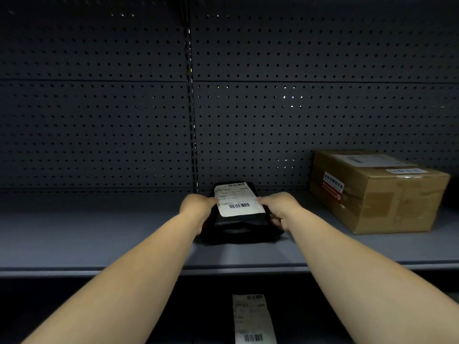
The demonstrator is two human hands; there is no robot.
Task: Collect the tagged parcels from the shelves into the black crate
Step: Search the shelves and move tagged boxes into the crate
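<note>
You are holding the black parcel (239, 219) on the shelf (99, 234) from both sides: your left hand (197, 207) and right hand (279, 207) are each keeping a curled grip on its edges, beside the cardboard box (377, 194).

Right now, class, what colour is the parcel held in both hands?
Black parcel, with a white barcode label; seen in the head view.

Small print on the white barcode label (238, 199) of the black plastic parcel (242, 225): too small to read. Fingertips of left hand (197, 207) and right hand (279, 207) hidden behind parcel's sides. Brown cardboard box (377, 192) near grey metal shelf's (99, 234) right end: labels blurred. Long white barcode slip (252, 319) below the shelf's front edge: cut by bottom edge, what carries it lost in dark.
</note>
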